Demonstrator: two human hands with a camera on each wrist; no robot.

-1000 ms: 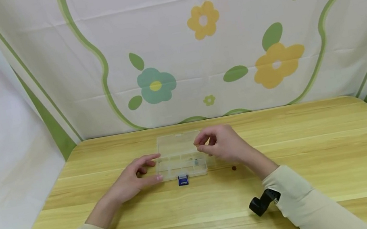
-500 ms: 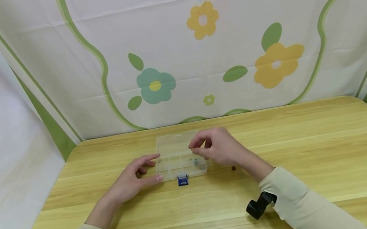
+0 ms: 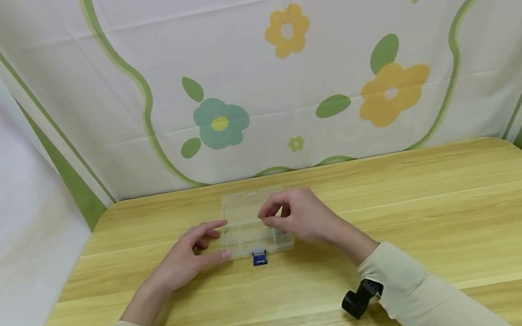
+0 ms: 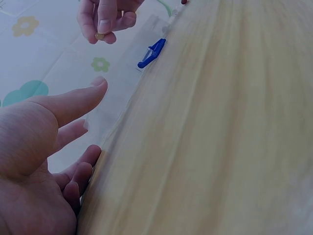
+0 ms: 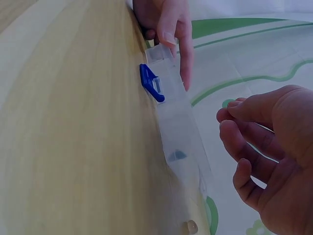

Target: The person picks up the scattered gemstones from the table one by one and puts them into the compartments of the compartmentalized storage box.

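A clear plastic compartment box point(image 3: 248, 241) lies on the table with its lid point(image 3: 240, 207) folded back and its blue latch point(image 3: 259, 257) facing me. My left hand point(image 3: 188, 257) is at the box's left side, thumb and index finger extended to its edge. Above the right-hand compartments, my right hand point(image 3: 298, 214) pinches a tiny yellowish-brown bead-like piece point(image 4: 100, 36) between thumb and index finger. Through the box wall, a small grey-blue piece point(image 5: 177, 155) shows in a right-hand compartment. The right hand partly covers that side in the head view.
A small brownish, shiny piece point(image 5: 191, 226) lies on the wooden table point(image 3: 279, 323) right of the box; my right arm hides it in the head view. A flower-printed cloth point(image 3: 257, 82) hangs behind the table.
My right hand has moved left and slightly down over the box, still pinching the small piece. The small dark piece on the table is now hidden behind the right arm. My left hand stays put.
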